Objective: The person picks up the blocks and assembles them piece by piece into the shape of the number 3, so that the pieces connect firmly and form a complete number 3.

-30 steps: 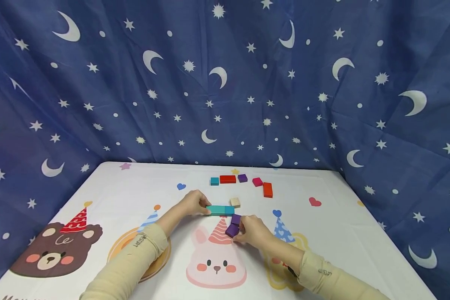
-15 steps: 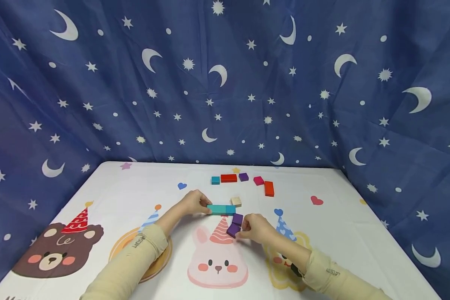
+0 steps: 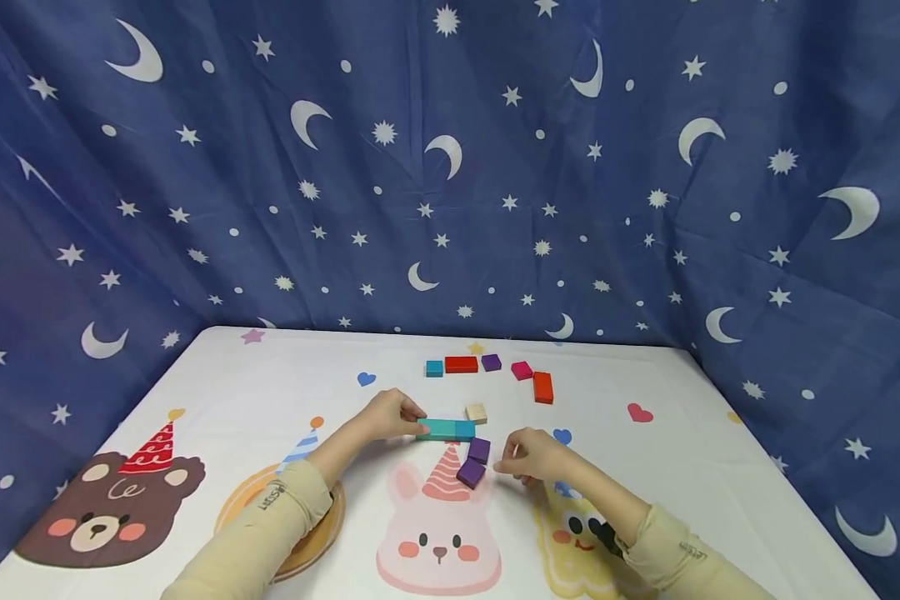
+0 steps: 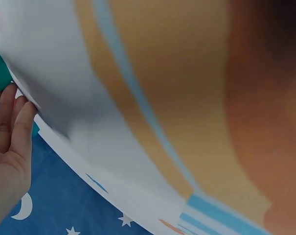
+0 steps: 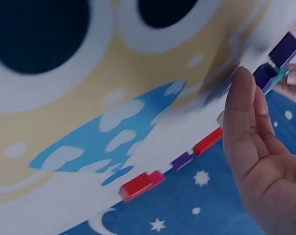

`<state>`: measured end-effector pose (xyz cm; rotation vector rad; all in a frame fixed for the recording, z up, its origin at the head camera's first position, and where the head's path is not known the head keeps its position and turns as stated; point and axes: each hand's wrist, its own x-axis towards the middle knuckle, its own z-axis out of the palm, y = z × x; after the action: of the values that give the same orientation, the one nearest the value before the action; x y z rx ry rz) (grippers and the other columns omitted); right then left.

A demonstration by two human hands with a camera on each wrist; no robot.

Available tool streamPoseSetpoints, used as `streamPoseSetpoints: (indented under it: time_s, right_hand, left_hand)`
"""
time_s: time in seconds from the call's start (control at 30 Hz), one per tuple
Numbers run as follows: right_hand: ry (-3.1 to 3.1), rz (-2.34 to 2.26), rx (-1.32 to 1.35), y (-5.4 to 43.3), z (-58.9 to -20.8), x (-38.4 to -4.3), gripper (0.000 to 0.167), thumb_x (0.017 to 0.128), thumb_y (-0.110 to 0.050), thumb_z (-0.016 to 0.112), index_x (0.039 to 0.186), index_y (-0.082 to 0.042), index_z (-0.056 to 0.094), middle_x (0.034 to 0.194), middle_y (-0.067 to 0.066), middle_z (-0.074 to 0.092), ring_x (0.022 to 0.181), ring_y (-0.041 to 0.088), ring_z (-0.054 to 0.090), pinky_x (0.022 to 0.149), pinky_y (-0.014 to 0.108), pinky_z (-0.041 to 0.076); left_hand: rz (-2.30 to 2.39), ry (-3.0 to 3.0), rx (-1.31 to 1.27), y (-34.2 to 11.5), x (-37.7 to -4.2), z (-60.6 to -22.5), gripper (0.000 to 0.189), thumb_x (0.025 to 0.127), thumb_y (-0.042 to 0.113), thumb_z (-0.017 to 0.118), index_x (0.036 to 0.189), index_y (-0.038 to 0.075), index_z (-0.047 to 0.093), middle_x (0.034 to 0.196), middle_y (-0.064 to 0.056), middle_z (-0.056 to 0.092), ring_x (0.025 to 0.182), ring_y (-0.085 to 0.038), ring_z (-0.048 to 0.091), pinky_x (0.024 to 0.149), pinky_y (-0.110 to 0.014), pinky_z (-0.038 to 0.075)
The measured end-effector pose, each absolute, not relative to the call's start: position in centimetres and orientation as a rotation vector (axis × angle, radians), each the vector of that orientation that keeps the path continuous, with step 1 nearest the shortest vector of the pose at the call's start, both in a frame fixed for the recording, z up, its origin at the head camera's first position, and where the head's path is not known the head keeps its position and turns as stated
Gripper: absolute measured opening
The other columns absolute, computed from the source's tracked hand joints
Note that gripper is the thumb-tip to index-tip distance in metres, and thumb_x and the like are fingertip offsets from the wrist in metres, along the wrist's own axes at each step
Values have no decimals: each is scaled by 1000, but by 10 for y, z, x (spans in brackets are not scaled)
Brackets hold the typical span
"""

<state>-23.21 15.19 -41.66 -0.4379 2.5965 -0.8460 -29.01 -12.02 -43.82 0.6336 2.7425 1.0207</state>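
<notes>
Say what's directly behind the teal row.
A pale block sits behind the right end of the teal row. The left hand covers the row's left tip; anything behind that is hidden.

The pale block (image 3: pixel 476 413) looks like bare wood; the teal block (image 3: pixel 441 429) looks smooth. The curtain (image 3: pixel 487 250) is creased, faintly shiny cloth.

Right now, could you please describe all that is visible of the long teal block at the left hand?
The teal block is a plain, smooth oblong, perhaps painted wood. It lies flat on the white tablecloth, roughly parallel to the cloth's far edge. The left hand pinches its left end, partly hiding it; its right end meets a bluer block.
</notes>
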Motion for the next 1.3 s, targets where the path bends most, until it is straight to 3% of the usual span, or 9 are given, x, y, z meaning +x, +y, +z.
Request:
streamPoseSetpoints:
  time_s: [0.43,0.7,0.87,0.97,1.1,1.3]
  right_hand:
    - [2806,-840,-298,174,-410,-269,21,87,-23,67,78,-5,59,61,9,60,52,13,49,50,22,41]
    - [3024,-942,-264,184,-416,-288,19,86,-17,66,80,-1,58,57,-1,37,54,13,36,52,23,30]
    - [3061,-939,-198,191,-417,-299,21,86,-18,66,83,0,57,58,2,44,53,14,40,52,23,33]
    - [3047,-926,-88,198,-418,-304,27,86,-21,66,93,3,56,67,9,53,59,18,47,54,25,39]
    - [2976,-888,55,208,-420,-311,42,88,-26,64,111,6,51,91,21,59,75,26,53,68,32,51]
    - [2943,-847,69,214,-425,-322,55,88,-29,63,123,9,44,113,30,56,97,37,55,89,46,49]
  left_hand:
    - [1034,2642,629,-120,-303,-426,37,81,22,73,108,-3,69,99,-14,72,93,-23,67,82,-34,54]
    - [1054,2644,589,-124,-311,-420,38,84,23,69,110,-4,67,99,-15,72,91,-21,66,80,-33,53]
    - [1057,2691,596,-114,-316,-415,34,84,20,70,107,-5,68,98,-16,72,90,-23,66,82,-35,53]
    - [1055,2731,626,-105,-320,-414,29,84,18,70,103,-4,70,95,-14,72,89,-22,66,83,-35,53]
    - [1059,2779,664,-92,-324,-414,22,84,17,70,96,0,72,91,-11,73,84,-19,66,81,-32,53]
    - [1120,2814,679,-79,-326,-414,24,81,17,73,97,-1,72,88,-10,72,79,-18,65,74,-28,53]
